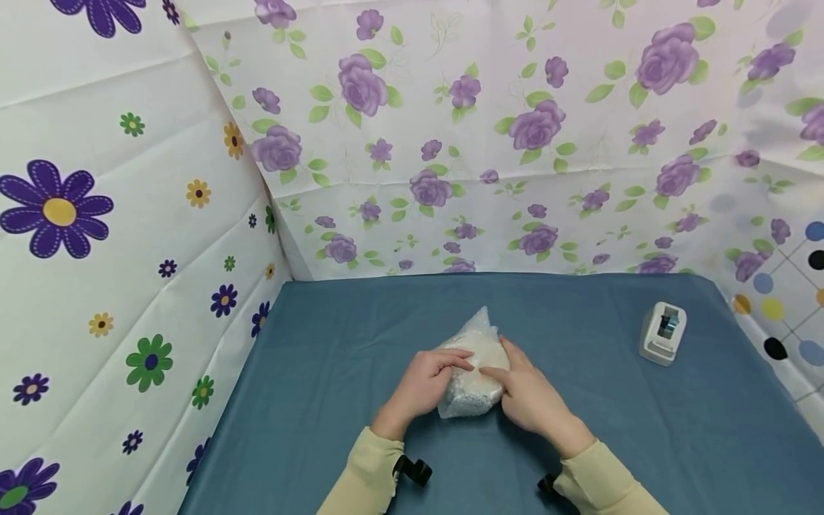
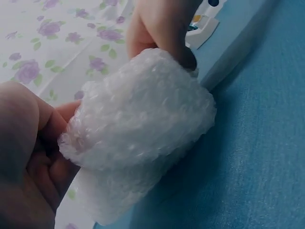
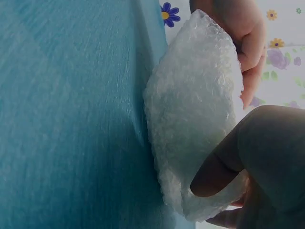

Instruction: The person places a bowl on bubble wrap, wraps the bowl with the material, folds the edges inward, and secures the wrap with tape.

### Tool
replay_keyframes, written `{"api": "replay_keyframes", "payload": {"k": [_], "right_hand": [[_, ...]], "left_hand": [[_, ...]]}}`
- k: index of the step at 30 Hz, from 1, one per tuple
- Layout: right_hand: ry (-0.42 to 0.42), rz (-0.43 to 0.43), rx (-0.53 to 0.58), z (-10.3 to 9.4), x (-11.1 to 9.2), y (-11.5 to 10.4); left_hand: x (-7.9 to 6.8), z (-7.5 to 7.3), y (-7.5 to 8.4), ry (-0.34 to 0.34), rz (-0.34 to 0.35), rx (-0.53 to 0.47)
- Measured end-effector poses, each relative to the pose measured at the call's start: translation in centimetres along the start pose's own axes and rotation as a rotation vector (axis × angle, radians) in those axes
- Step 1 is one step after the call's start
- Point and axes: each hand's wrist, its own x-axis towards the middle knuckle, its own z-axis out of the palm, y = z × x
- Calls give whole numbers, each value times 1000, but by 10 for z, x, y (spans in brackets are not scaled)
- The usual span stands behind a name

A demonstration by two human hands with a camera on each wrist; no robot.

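Observation:
A lumpy bundle of clear bubble wrap sits on the blue cloth in front of me; whatever it encloses is hidden by the white layers. From the left, my left hand holds its edge, fingers curled over the top of the wrap. My right hand grips the opposite side, its thumb laid on the near face and the other fingers reaching behind. In the right wrist view that thumb presses into the bubble wrap. The left wrist view shows the folded wrap between both hands.
A white tape dispenser stands at the right on the blue cloth. Flowered sheets hang behind and to the left, with a dotted one at the right. Black straps circle both wrists.

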Motion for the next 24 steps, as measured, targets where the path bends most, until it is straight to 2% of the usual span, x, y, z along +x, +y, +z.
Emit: {"api": "replay_keyframes", "payload": {"k": [4, 8, 12, 19, 24], "right_hand": [[33, -32, 18, -1, -1, 3], [77, -61, 33, -1, -3, 8], [108, -81, 39, -1, -7, 12], [142, -109, 32, -6, -14, 16], [193, -130, 33, -10, -17, 17]], "left_hand": [[-1, 1, 4, -35, 58, 134], [-3, 2, 6, -68, 69, 232], [-3, 3, 4, -83, 60, 257], [-3, 4, -3, -126, 167, 302], [-3, 4, -3, -143, 174, 323]]}}
